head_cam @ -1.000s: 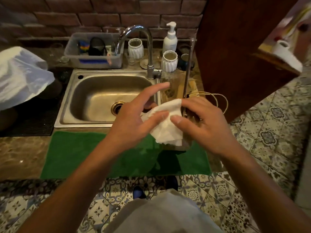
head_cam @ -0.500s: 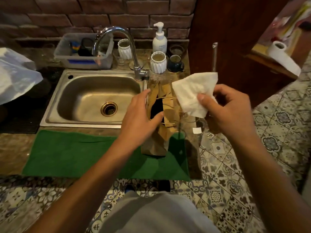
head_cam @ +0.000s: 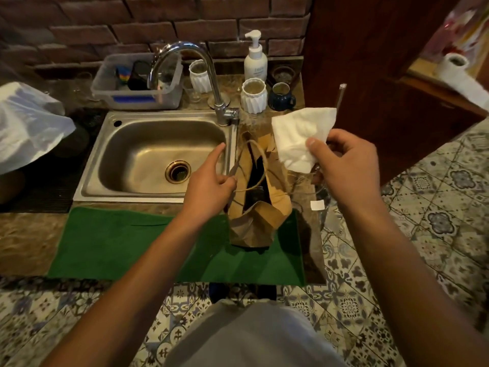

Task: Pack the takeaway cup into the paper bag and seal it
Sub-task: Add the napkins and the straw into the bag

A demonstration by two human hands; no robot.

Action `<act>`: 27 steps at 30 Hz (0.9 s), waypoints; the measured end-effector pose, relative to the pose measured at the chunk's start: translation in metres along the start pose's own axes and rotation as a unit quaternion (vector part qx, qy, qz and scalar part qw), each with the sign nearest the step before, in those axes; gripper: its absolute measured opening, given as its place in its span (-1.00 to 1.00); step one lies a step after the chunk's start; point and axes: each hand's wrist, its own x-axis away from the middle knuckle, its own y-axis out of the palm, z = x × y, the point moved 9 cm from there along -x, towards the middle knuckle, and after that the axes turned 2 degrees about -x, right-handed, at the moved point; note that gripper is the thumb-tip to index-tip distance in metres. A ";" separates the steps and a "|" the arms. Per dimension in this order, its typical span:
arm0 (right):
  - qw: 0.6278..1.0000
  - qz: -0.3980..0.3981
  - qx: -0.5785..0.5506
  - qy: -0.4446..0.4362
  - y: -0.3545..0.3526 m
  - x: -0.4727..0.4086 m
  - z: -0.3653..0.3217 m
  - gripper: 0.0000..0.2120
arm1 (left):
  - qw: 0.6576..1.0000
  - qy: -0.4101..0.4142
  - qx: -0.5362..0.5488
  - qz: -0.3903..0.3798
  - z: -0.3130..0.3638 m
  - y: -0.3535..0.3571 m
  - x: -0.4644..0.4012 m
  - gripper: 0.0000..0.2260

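The napkin (head_cam: pixel 301 136) has been lifted right of the upright paper bag (head_cam: pixel 258 197), pinched in the right hand (head_cam: pixel 344 160), while a handle is gripped by the nearer left hand (head_cam: pixel 211 181); the cup cannot be made out.

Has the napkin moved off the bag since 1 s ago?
Yes. The white napkin, pinched in the right hand, went up and right, off the paper bag mouth toward the wooden cabinet.

Warm, dim indoor light falls from above me, glinting off the faucet (head_cam: pixel 185 53) and sink (head_cam: pixel 148 144). My arms throw soft shadows on the green mat (head_cam: pixel 119 247). The wide lens bends the brick wall (head_cam: pixel 132 22) and floor tiles (head_cam: pixel 436 207) at the edges, where detail goes soft.
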 end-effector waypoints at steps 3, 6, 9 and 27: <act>0.992 0.030 0.119 -0.032 0.003 -0.005 -0.001 -0.81 | 0.999 0.002 0.034 -0.001 -0.010 0.001 0.000 -0.32; 0.965 0.014 0.250 -0.075 0.015 -0.004 -0.005 -0.77 | 0.998 -0.005 0.057 0.009 -0.018 -0.001 0.000 -0.33; 0.956 -0.051 0.278 -0.083 0.039 0.004 -0.001 -0.82 | 0.997 -0.009 0.077 0.014 -0.023 -0.001 -0.001 -0.35; 0.946 -0.184 0.247 -0.105 0.094 0.027 0.003 -0.82 | 0.987 -0.043 0.154 -0.009 -0.050 0.001 -0.006 -0.36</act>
